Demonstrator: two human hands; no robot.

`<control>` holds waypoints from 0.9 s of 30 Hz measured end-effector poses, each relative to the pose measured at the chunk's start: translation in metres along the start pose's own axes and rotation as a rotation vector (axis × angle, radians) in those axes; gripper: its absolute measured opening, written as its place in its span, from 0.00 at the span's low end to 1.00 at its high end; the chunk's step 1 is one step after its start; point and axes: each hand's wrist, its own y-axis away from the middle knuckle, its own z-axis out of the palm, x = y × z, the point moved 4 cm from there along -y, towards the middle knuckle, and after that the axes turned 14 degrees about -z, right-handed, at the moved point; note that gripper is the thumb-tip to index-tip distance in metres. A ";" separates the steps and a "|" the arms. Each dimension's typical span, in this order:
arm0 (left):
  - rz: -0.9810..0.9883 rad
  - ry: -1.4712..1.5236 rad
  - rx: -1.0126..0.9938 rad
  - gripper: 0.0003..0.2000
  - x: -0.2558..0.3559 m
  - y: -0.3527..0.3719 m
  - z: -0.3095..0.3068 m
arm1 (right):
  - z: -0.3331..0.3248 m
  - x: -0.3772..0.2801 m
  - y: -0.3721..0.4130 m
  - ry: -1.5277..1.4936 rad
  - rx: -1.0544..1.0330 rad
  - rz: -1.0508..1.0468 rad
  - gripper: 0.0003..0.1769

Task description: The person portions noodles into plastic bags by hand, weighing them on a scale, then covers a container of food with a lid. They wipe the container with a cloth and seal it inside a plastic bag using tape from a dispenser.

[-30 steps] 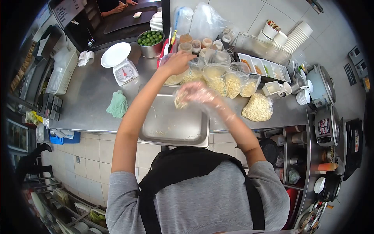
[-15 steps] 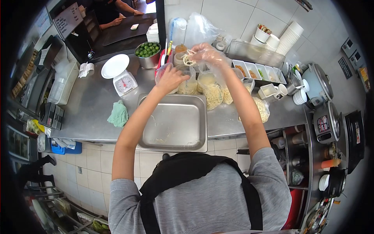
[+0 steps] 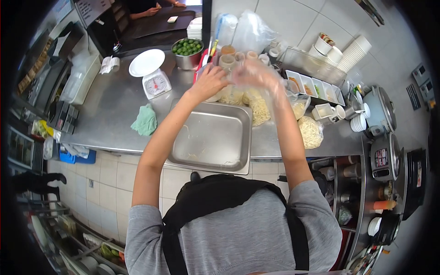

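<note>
My left hand is bent over the far side of a steel pan, its fingers closed at the mouth of a clear plastic bag with pale noodles low in it. My right hand, in a loose clear plastic glove, is raised just right of it over the bagged noodles. Motion smears its fingers, and I cannot make out anything in them. The steel pan below my forearms has a few noodle scraps on its bottom. Another bag of noodles sits right of my right forearm.
Left stand a kitchen scale with a white plate and a green cloth. A pot of green limes, sauce jars and a topping tray line the back. Rice cookers are at right. Another person's hand shows beyond the opening.
The noodle strands that were in my right hand no longer show there, and that hand has moved, now blurred. My left hand stays at the bag. The whole view has shifted slightly.
</note>
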 end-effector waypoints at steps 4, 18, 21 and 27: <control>-0.279 0.211 0.098 0.14 -0.017 0.036 -0.062 | 0.126 0.002 0.011 -0.311 -0.119 -0.220 0.14; -1.204 0.549 -0.102 0.20 -0.044 0.271 0.005 | 0.291 -0.062 0.009 -0.262 -0.367 -0.446 0.09; -1.204 0.574 -0.083 0.19 -0.044 0.274 0.008 | 0.253 -0.096 0.032 -0.428 -0.465 -0.270 0.12; -1.187 0.547 -0.087 0.20 -0.049 0.276 0.011 | 0.269 -0.073 0.056 -0.694 -0.256 -0.173 0.14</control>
